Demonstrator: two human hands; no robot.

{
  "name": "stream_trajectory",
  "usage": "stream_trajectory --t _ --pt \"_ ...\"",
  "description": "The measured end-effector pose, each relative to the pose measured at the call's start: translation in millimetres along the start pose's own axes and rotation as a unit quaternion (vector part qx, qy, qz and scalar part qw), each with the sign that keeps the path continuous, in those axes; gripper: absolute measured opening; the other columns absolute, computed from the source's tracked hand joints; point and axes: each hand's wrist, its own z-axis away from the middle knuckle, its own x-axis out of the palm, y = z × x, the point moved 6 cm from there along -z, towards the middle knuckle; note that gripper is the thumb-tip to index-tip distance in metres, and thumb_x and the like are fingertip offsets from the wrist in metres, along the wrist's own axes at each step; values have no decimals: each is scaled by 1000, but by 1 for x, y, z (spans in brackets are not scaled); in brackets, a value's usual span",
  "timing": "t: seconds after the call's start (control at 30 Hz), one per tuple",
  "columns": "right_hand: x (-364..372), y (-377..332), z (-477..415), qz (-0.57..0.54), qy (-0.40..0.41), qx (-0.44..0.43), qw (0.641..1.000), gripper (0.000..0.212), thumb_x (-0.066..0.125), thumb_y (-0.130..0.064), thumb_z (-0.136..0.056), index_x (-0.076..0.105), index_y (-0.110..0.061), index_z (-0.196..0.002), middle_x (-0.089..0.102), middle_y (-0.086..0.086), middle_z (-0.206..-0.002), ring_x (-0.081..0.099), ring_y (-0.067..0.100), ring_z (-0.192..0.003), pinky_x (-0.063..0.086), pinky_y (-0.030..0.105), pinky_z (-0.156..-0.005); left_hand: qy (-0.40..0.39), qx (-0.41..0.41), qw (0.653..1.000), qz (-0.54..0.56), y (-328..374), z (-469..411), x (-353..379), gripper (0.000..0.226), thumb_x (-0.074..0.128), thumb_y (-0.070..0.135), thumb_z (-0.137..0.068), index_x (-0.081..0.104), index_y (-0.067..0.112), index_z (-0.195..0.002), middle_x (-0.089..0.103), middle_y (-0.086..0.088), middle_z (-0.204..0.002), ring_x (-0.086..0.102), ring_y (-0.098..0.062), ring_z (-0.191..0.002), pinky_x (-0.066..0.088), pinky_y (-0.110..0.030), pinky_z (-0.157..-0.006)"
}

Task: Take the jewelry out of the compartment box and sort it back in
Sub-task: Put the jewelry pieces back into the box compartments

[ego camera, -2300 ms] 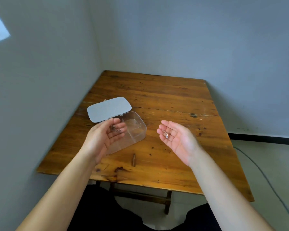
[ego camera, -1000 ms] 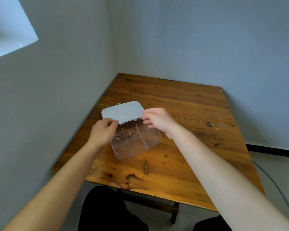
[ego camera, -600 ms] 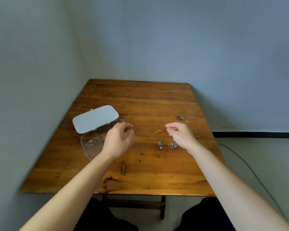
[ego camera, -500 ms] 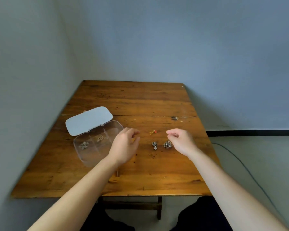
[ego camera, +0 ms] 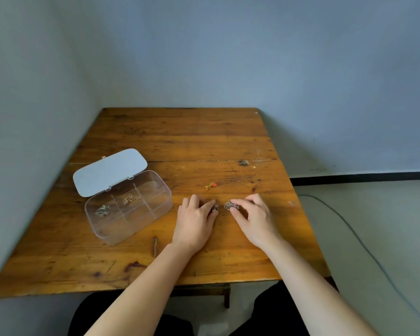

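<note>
A clear compartment box [ego camera: 155,215] stands open on the left of the wooden table [ego camera: 180,137], its pale grey lid [ego camera: 109,171] folded back. Two back compartments hold a silver jewelry piece [ego camera: 102,210] and a gold chain [ego camera: 130,199]. My left hand [ego camera: 194,220] rests on the table, fingertips pinching a small silver piece [ego camera: 214,207]. My right hand [ego camera: 252,215] pinches a tangled silver chain cluster [ego camera: 230,204] beside it. A gold and red piece [ego camera: 210,186] lies apart, just beyond both hands.
Grey walls meet at the table's far left corner. A dark cable [ego camera: 349,229] runs over the floor on the right. A dark gouge [ego camera: 155,244] marks the wood near the box's front. My dark-clothed legs [ego camera: 131,316] sit under the near edge.
Both hands have come down onto the table and closed their fingertips on the two silver pieces. The view has shifted closer and the box now sits further left.
</note>
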Motion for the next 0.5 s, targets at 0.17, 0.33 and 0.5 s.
stream_trajectory --t 0.17,0.33,0.5 --pt "-1 4 2 -44 38 -18 998 14 68 -27 -95 73 -15 -98 60 -3 -99 59 15 -88 49 28 -77 73 1 995 72 -2 5 -8 19 70 24 -91 77 13 -105 63 -3 -94 54 -24 -87 50 -40 -79" --pt "-12 11 3 -107 111 28 988 11 65 -23 -97 70 -14 -98 65 -6 -92 56 2 -82 38 5 -72 96 -37 984 146 -9 6 -14 14 69 21 -92 74 12 -101 66 -2 -95 57 -20 -88 51 -36 -75" --pt "-16 24 -4 -256 89 149 951 23 56 -36 -101 66 -18 -112 70 -7 -103 65 6 -94 44 11 -72 107 -131 930 327 -24 9 -27 9 63 26 -96 70 21 -97 71 5 -87 65 -8 -82 57 -39 -80"
